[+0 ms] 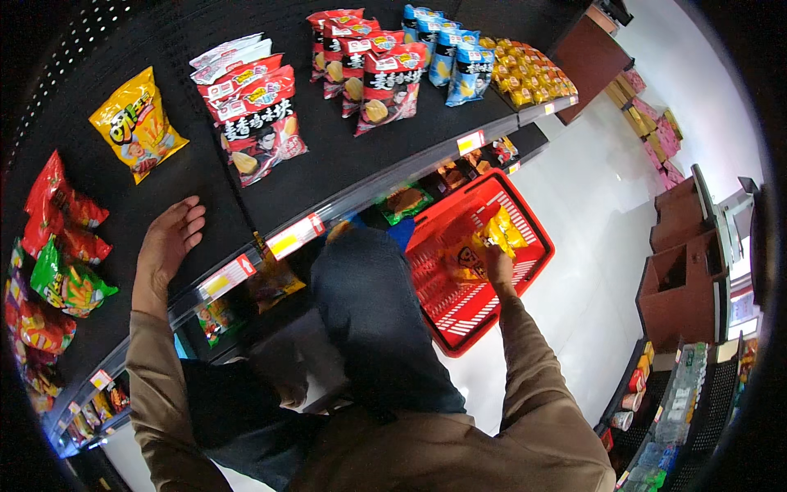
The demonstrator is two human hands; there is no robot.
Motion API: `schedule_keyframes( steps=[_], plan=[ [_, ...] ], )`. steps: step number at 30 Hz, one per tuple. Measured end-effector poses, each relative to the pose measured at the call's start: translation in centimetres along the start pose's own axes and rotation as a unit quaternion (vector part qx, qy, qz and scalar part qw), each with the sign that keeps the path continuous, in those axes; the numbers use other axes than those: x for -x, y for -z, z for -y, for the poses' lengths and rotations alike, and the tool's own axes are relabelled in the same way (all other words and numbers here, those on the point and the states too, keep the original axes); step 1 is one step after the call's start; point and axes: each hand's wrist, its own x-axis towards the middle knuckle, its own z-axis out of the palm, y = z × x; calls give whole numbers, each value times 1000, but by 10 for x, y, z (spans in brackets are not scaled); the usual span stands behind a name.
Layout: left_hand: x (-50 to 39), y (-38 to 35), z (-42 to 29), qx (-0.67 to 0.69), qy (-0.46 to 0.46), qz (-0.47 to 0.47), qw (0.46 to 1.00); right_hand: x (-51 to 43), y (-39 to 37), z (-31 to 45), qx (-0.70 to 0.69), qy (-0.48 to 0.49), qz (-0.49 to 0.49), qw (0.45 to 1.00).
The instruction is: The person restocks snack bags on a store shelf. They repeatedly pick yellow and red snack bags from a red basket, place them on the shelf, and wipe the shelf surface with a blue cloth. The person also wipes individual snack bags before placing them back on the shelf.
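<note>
My right hand (498, 267) grips a yellow snack bag (501, 230) over the red plastic shopping basket (547, 249). The bag's lower part is blurred, and I cannot tell whether it touches the basket's bottom. Above the black shelf (264, 209), near its front edge, my left hand (172, 240) is empty with its fingers loosely curled. Beyond that hand a single yellow snack bag (140, 126) lies on the shelf. A row of red and black chip bags (261, 132) stands to its right, with white-backed bags behind.
More red and black bags (390, 89), blue bags (470, 74) and small gold-wrapped packs (525, 71) fill the shelf's far right. Red and green bags (71, 277) crowd the left. Price tags (295, 235) line the front rail. Brown counters (682, 289) stand across the white floor (590, 258).
</note>
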Motion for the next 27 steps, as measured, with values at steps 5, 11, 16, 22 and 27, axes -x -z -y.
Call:
schedule_keyframes(
  steps=[5,11,16,22,27],
  plan=[
    [-19,-8,2,8,-8,-4,1000,-28,19,-17,-122,82,-94,985],
    [-10,9,-3,85,-65,-115,988,-23,142,275,-374,276,-49,884],
    [-15,8,-10,130,-85,-143,977,33,194,494,-337,508,-41,792],
    [-4,1,-17,158,-103,-150,971,47,149,685,-198,703,-78,678],
    [-9,2,-12,174,-82,-176,966,26,108,777,-108,690,-112,707]
  ],
)
